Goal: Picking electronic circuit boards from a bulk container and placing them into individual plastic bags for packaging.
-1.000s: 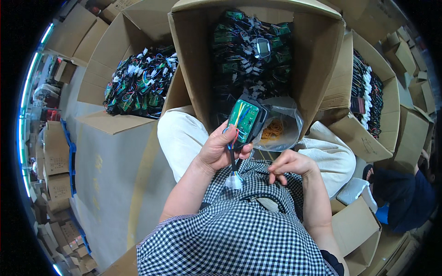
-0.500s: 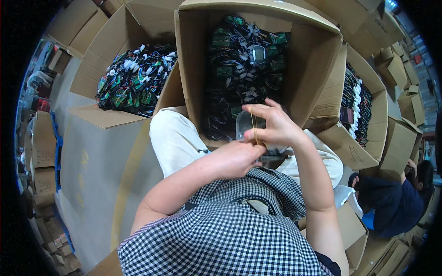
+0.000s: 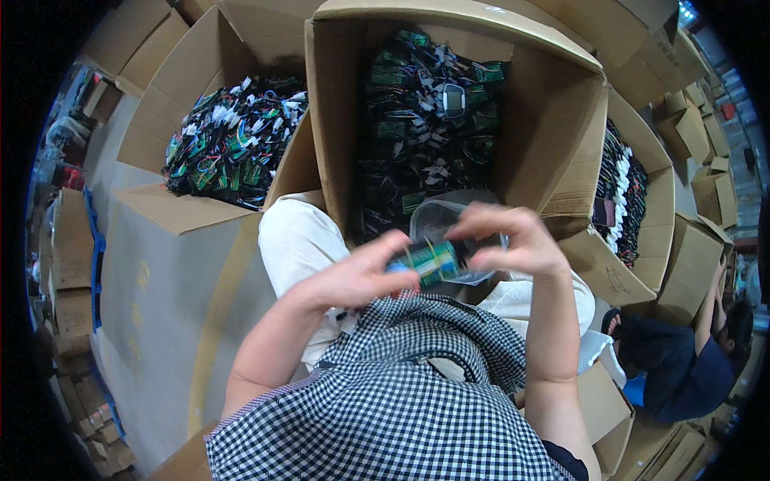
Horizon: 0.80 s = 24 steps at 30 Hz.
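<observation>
Grey floor (image 3: 164, 305) spreads left of your hands; an open carton (image 3: 553, 112) stands just beyond them. Your left hand (image 3: 361, 272) clamps one end of the green circuit board (image 3: 433, 263), which sits between both hands; your right hand (image 3: 523, 242) curls at its other end, grip too blurred to tell.

– Holding what in the left hand (image 3: 361, 276)?
– Pinching one end of a green circuit board (image 3: 425, 263), crossed by yellowish bands (image 3: 435, 251).
– And with the right hand (image 3: 521, 240)?
– Curving around the dark opposite end, too blurred to tell touching from apart.
– Seen just beyond?
– A clear plastic bag (image 3: 429, 215), then a tall carton (image 3: 553, 136) with a grey-screened unit (image 3: 454, 100) among piled boards (image 3: 485, 74).
– To either side?
– Left carton (image 3: 188, 212), heaped with wired boards (image 3: 220, 152); right carton (image 3: 618, 268), with a row of white connectors (image 3: 619, 196); beyond, a person (image 3: 678, 353) in dark clothes.
</observation>
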Each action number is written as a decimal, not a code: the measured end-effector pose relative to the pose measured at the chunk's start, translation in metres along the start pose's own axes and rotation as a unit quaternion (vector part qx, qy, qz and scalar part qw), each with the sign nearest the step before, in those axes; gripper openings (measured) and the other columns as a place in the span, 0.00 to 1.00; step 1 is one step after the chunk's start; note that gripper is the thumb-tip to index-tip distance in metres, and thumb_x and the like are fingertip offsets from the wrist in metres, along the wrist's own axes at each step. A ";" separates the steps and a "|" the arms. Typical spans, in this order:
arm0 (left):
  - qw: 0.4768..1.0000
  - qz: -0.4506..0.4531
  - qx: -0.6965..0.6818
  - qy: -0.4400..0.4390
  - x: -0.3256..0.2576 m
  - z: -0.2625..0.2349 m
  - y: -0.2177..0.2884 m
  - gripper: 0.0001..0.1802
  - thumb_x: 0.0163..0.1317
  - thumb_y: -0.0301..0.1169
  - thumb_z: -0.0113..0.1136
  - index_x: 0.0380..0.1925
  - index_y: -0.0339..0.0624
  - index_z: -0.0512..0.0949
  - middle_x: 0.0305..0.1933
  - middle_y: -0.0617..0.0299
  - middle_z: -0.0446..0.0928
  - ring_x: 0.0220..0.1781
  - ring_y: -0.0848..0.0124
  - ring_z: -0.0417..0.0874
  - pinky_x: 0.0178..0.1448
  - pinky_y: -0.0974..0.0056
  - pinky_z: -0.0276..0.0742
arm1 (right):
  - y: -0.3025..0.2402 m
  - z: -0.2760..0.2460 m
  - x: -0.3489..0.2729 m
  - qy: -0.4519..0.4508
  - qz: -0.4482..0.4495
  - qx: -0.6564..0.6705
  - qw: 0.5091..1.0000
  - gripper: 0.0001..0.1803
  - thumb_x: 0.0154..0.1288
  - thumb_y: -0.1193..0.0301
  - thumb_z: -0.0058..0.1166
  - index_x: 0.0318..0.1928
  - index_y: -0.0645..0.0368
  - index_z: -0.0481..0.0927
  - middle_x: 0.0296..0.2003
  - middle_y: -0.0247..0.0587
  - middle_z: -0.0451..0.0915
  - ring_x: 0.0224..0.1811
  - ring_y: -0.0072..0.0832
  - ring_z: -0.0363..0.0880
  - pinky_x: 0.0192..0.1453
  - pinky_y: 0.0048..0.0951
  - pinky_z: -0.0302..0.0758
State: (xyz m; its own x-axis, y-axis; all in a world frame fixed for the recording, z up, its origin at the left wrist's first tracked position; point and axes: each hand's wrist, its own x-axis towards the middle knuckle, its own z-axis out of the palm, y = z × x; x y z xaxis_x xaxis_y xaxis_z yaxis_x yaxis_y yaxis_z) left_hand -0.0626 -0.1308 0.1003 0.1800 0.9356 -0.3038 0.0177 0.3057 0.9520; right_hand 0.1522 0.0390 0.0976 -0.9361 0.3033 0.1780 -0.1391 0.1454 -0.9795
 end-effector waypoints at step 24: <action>0.967 -0.076 -0.177 0.170 0.145 -0.100 -0.031 0.21 0.64 0.40 0.53 0.50 0.37 0.72 0.48 0.56 0.76 0.41 0.71 0.78 0.45 0.70 0.72 | 0.215 -0.123 0.091 0.349 0.314 -0.266 0.842 0.27 0.59 0.66 0.58 0.58 0.62 0.73 0.53 0.53 0.76 0.57 0.46 0.74 0.60 0.38 0.69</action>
State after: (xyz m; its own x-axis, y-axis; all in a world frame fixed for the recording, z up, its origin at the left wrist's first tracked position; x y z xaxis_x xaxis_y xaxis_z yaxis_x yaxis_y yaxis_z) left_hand -0.1350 0.0131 0.0226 -0.1322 0.8605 -0.4920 -0.3290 0.4301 0.8407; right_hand 0.0773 0.2135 -0.0849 -0.3285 0.9299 -0.1652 0.6504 0.0959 -0.7535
